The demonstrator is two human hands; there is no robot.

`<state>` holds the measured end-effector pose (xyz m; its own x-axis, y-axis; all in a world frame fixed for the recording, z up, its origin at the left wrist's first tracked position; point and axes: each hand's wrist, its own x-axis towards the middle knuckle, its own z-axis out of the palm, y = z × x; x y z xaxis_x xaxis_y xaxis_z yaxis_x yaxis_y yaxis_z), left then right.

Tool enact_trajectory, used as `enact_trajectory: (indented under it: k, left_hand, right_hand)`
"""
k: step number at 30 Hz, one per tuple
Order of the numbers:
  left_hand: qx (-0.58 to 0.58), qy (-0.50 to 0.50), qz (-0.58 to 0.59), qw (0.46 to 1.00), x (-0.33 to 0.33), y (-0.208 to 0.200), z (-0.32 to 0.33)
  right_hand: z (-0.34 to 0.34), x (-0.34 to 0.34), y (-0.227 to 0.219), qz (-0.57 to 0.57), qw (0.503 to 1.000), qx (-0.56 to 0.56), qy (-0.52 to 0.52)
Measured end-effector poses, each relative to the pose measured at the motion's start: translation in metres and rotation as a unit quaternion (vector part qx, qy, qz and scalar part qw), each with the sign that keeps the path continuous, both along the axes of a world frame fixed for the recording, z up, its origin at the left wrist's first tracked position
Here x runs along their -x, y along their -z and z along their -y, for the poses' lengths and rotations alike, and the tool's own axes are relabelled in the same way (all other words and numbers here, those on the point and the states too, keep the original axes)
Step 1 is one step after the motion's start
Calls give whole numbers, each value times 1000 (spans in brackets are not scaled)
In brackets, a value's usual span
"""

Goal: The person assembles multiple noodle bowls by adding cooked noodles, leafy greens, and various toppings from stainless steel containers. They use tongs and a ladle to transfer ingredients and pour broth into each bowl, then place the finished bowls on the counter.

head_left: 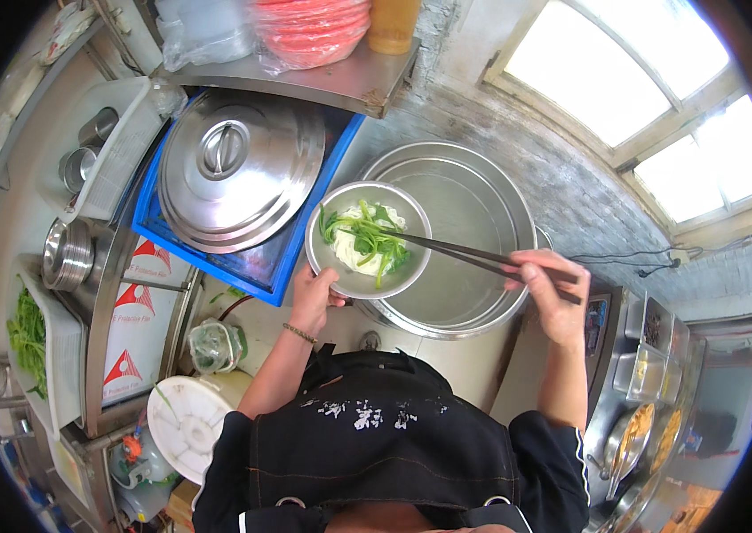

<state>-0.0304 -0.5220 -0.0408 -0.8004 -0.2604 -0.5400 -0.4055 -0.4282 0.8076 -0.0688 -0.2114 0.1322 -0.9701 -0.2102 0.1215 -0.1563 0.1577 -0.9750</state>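
My left hand (312,300) grips the near rim of a steel bowl (315,251). White noodles (360,259) lie in it with green leafy vegetables (374,233) on top. The bowl is held over the left side of a large steel pot (518,233) filled with cloudy liquid. In my right hand (553,289) is a pair of long dark chopsticks (465,251). They reach left across the pot, and their tips touch the greens in the bowl.
Left of the pot, a large steel lid (256,178) rests on a blue tray (147,222). A white basket (60,346) holds leafy greens at far left. Above is a metal shelf (340,84) with wrapped red items (309,31). Steel food containers (651,364) stand at right.
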Motion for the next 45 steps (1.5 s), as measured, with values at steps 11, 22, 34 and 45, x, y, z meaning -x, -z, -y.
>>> enact_trajectory:
  k: [11, 22, 34, 45]
  left_hand:
    - [9, -63, -4, 998, -25, -29, 34]
    - [22, -160, 3, 987, -101, -18, 87]
    - [43, -331, 20, 942, -198, -4, 186]
    - [63, -369, 35, 927, -218, -13, 260]
  right_hand:
    - [3, 70, -62, -224, 956, 82, 173]
    - [132, 299, -131, -208, 963, 62, 159]
    - [283, 229, 17, 123, 989, -16, -80]
    - [545, 231, 204, 158, 933, -302, -119]
